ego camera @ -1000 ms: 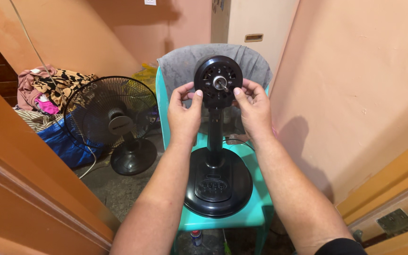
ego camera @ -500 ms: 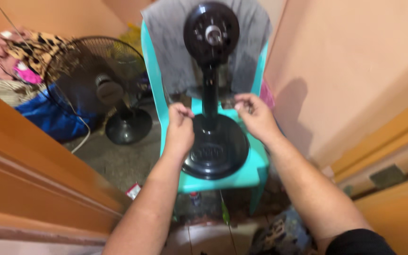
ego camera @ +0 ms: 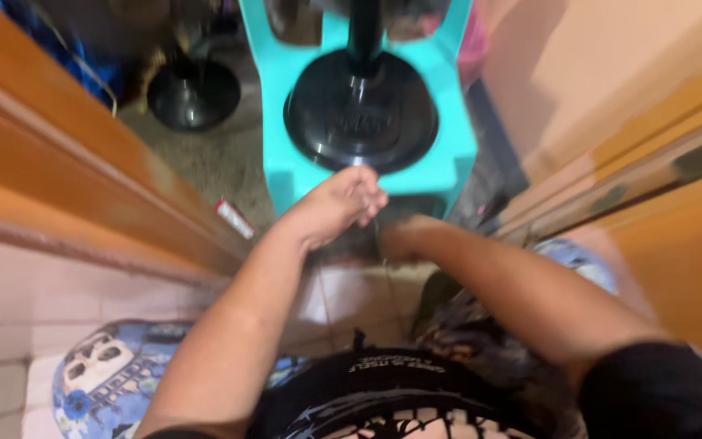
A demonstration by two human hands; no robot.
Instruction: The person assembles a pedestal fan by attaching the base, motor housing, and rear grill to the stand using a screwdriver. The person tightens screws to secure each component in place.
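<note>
fan base (ego camera: 359, 122) sits on teal chair (ego camera: 448, 175) — left hand (ego camera: 339, 203) loosely curled, empty; right hand (ego camera: 404, 240) blurred, can't tell.

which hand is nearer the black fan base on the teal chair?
Left. The left hand hangs just below the front rim of the black fan base, close to it. The right hand sits lower, under the teal chair seat edge, blurred.
</note>
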